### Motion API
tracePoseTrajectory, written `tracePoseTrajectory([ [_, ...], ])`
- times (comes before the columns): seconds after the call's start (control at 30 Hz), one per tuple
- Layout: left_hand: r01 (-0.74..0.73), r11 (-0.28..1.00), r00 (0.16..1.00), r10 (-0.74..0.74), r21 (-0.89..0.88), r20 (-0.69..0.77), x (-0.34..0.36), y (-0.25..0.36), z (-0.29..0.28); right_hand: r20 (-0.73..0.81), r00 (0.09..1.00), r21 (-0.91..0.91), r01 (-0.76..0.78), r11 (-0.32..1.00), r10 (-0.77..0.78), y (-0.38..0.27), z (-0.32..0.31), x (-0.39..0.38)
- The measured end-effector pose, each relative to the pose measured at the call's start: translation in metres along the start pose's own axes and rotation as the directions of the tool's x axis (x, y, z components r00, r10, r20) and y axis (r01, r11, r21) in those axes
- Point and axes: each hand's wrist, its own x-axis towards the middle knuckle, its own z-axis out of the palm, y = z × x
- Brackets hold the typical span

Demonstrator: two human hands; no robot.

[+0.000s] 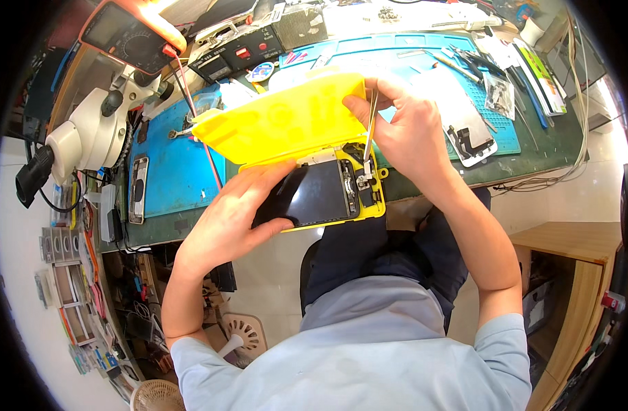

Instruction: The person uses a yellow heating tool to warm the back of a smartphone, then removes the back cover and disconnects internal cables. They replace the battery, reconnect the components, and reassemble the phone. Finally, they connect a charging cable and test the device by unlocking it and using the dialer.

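**Two hands at an open yellow case with phone parts, over the near edge of a repair bench**

Seen from above, a hinged yellow plastic case (279, 127) is held at the near edge of a green workbench (180, 226), its lid raised on the far side. Inside lies a black phone display panel (321, 195), with small parts beside its right end. The left hand (235, 209) is clamped on the left end of the case, fingers across the panel's far side, thumb at the near edge. The right hand (404, 130), by the lid's right corner, pinches metal tweezers (371, 130), tips down over the small parts; whether they touch cannot be told.

Beyond, blue work mats (170, 168) cover part of the bench. A white phone screen (447, 103) lies to the right; a microscope (88, 133) and an orange-edged multimeter (132, 41) stand to the left.
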Motion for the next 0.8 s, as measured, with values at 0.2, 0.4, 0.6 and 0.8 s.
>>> tracePoseTrajectory([
  [0.2,0.051,0.998,0.949,-0.061,-0.041,-0.311,-0.009,-0.009,0.004,0.018,0.999,-0.013,-0.050,0.999,0.050,-0.006,-0.003,-0.003],
  [0.4,-0.033,0.992,0.945,0.070,0.120,-0.319,-0.026,-0.023,0.012,0.032,0.996,0.012,0.085,0.996,-0.085,-0.006,-0.012,-0.013],
  [0.6,0.074,0.981,0.954,-0.017,0.181,-0.300,-0.019,-0.010,0.028,0.057,0.975,0.030,0.211,0.977,-0.213,-0.012,-0.016,-0.018],
  [0.8,0.016,0.981,0.939,0.050,0.191,-0.339,-0.010,-0.003,0.017,0.068,0.986,-0.020,0.154,0.988,-0.152,-0.015,-0.018,-0.018],
])
